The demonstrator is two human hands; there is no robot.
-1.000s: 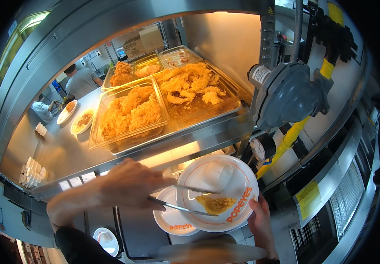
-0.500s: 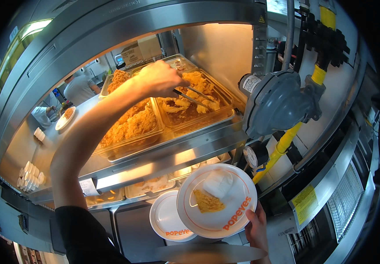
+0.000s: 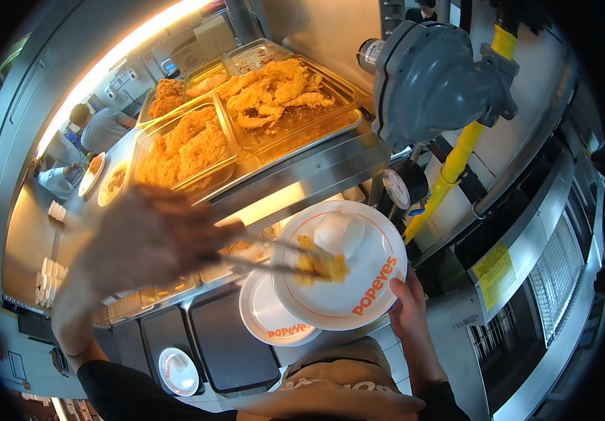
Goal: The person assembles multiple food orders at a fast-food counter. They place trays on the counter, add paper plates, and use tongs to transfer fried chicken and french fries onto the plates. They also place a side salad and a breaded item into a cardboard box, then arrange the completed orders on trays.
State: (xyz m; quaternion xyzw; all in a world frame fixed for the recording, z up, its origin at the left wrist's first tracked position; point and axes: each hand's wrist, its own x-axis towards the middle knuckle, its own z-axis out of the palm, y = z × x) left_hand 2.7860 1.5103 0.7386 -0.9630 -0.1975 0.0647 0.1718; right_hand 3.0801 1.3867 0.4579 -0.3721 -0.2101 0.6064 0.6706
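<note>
Fried chicken piece (image 3: 328,266): on the white plate (image 3: 330,316), beside a white cup-like item (image 3: 339,233), the plate slightly tilted. Right hand (image 3: 409,302) clasps the plate's right rim, thumb on the upper face. Left hand (image 3: 169,235), motion-blurred, fingers appearing curled around metal tongs (image 3: 264,265); the tongs' tips reach the chicken, but blur prevents telling whether they pinch it. Second white plate (image 3: 264,309) lies lower, partly covered by the first. Below and to the left: dark trays (image 3: 232,340) and a small white plate (image 3: 178,382). To the right, a grey regulator (image 3: 432,84) with a round gauge (image 3: 402,186) near a yellow pipe (image 3: 460,154). Beyond the hands, the heated shelf carries a pan of breaded chicken (image 3: 183,151) and, adjoining on its right, a pan of chicken strips (image 3: 274,91). Smaller pans stand behind. Left of these, two oval dishes (image 3: 111,184) hold food. Farthest: a person in a grey shirt (image 3: 107,128), near a white sleeve (image 3: 55,184).
</note>
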